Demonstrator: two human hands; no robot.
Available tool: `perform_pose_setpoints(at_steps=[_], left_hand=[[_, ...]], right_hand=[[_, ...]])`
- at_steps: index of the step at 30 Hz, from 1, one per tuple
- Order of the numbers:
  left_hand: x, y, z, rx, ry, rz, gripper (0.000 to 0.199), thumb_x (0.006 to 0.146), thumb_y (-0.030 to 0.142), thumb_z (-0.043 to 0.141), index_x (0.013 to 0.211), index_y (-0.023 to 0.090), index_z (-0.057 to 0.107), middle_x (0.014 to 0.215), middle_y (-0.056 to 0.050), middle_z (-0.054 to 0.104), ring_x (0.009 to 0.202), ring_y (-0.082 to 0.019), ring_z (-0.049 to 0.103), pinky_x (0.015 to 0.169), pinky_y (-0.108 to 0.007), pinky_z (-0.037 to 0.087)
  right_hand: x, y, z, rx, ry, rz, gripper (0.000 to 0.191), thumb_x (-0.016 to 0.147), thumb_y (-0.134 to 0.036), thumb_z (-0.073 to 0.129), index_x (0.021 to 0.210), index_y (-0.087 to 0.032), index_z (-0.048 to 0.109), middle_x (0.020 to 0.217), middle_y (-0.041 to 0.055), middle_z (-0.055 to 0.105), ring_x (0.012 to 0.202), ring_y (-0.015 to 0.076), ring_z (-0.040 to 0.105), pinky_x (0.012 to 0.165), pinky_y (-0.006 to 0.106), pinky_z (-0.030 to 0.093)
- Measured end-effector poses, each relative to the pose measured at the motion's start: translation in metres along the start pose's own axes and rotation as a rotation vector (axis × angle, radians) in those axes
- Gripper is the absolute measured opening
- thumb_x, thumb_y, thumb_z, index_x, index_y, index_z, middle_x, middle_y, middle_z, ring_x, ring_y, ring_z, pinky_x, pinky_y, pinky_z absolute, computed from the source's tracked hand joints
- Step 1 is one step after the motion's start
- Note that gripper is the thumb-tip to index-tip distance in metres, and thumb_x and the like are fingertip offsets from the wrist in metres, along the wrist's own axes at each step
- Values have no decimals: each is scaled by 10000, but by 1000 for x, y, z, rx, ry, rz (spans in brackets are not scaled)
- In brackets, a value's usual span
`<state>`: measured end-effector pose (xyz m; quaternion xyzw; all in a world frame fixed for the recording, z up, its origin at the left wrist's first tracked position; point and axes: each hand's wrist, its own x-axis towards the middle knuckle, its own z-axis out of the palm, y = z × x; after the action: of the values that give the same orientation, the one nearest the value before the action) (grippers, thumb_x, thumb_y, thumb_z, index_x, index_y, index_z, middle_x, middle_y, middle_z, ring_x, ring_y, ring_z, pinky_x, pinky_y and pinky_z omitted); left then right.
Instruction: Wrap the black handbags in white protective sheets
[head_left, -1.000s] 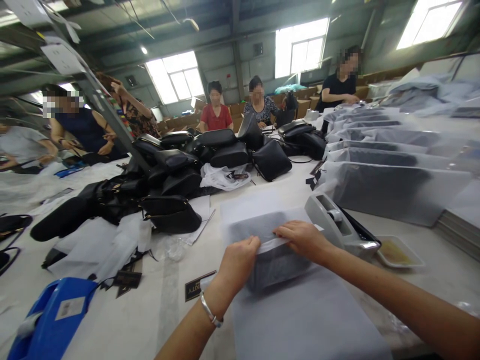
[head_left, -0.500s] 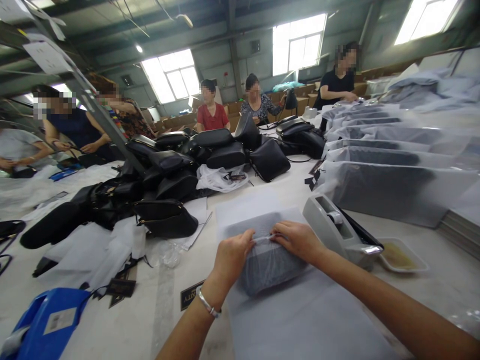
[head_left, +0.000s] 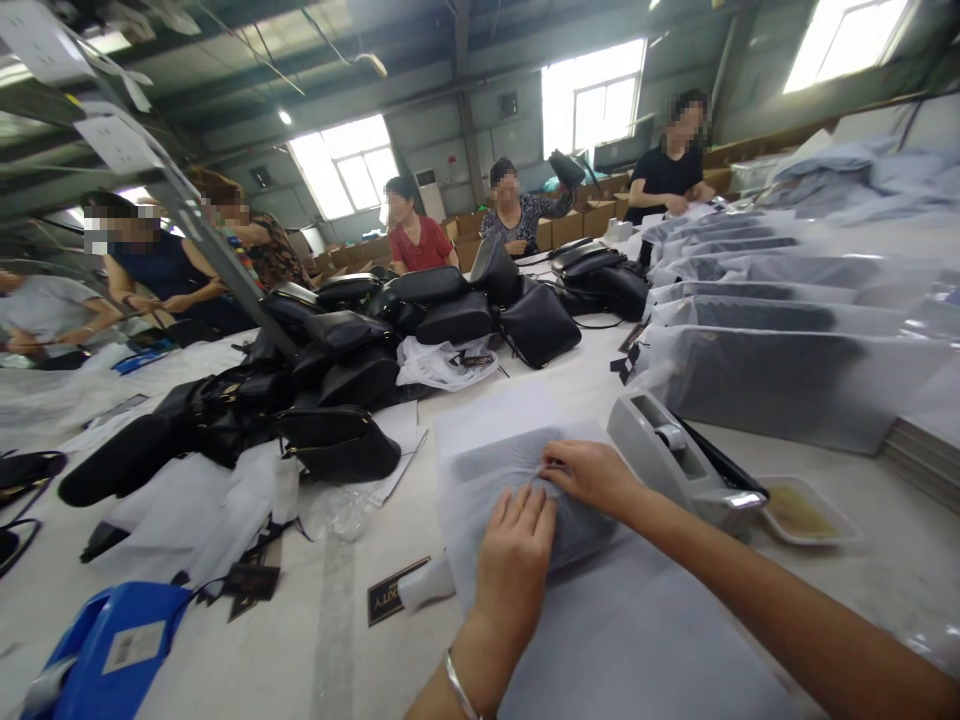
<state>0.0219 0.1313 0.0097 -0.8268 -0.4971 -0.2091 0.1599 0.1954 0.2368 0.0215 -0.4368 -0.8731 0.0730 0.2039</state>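
Note:
A dark item wrapped in thin white paper [head_left: 585, 535] lies on white sheets [head_left: 622, 640] in front of me. My left hand [head_left: 516, 555] rests on top of it, palm down, fingers stretched out and pressing the wrapping. Just right of those fingertips, my right hand [head_left: 585, 475] pinches a gathered bit of the wrapping paper. A grey tape dispenser [head_left: 660, 450] stands behind my right hand. Left of the wrapped item, a black tag [head_left: 386, 595] lies on the table, partly under a crumpled white piece [head_left: 426, 583].
Black bags [head_left: 337, 445] are piled at the back left. Upright wrapped bags [head_left: 757, 385] stand in a row at the right, near a shallow tray [head_left: 806, 510]. A blue tape dispenser [head_left: 112, 650] is at front left. Several people work across the table.
My left hand has let go of the gathered paper and now lies flat on the item, nearer to me. A white piece now covers part of the tag. A person behind has raised a bag.

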Motion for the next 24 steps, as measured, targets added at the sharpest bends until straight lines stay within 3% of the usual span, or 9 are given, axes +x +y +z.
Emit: perform_pose_setpoints(at_steps=[4, 8, 12, 15, 20, 22, 24], left_hand=[[-2, 7, 13, 57, -163, -134, 336, 955, 251, 554, 1289, 228, 584, 1400, -72, 579, 1322, -306, 502, 1039, -560, 468], [6, 2, 6, 21, -282, -204, 389, 961, 269, 536, 1346, 321, 527, 1500, -33, 471, 1405, -325, 387, 1062, -641, 399], [8, 0, 2, -30, -321, -212, 394, 970, 266, 499, 1358, 334, 515, 1522, -41, 441, 1424, -321, 352, 1066, -659, 365], [7, 0, 2, -36, -323, -213, 409, 962, 245, 508, 1363, 326, 513, 1521, -44, 442, 1432, -321, 336, 1077, -654, 346], [8, 1, 0, -28, -337, -212, 413, 963, 224, 500, 1365, 316, 520, 1525, -29, 435, 1430, -318, 340, 1072, -646, 356], [6, 0, 0, -24, -335, -206, 411, 967, 216, 486, 1364, 318, 526, 1524, -25, 436, 1428, -315, 345, 1070, -644, 361], [4, -1, 3, -14, -315, -201, 414, 969, 210, 478, 1364, 323, 530, 1522, -25, 437, 1428, -311, 346, 1069, -639, 366]], right_hand=[[9, -1, -6, -78, 44, 26, 85, 900, -295, 624, 951, -227, 626, 932, 16, 713, 801, 194, 657, 692, 284, 437], [0, 18, -30, -145, 180, 92, 218, 888, -187, 581, 1105, -175, 597, 1189, 117, 664, 1077, 274, 610, 944, 396, 433], [-48, 62, -62, -185, 410, 205, 244, 905, -334, 551, 1067, -183, 653, 1318, 129, 599, 1231, 305, 523, 1065, 456, 390], [-93, 92, -75, -178, 432, 396, 367, 875, -484, 539, 954, -177, 725, 1321, 152, 595, 1290, 340, 475, 1110, 499, 346], [-131, 111, -67, 175, 221, 712, 419, 809, -568, 564, 878, -222, 792, 1389, 121, 566, 1277, 344, 511, 1099, 499, 342], [-132, 108, -62, 346, 249, 777, 413, 777, -572, 611, 889, -220, 796, 1401, 112, 560, 1245, 332, 544, 1088, 475, 354], [-129, 101, -61, 479, 356, 814, 407, 745, -557, 659, 871, -195, 796, 1402, 120, 559, 1237, 327, 553, 1086, 453, 357]])
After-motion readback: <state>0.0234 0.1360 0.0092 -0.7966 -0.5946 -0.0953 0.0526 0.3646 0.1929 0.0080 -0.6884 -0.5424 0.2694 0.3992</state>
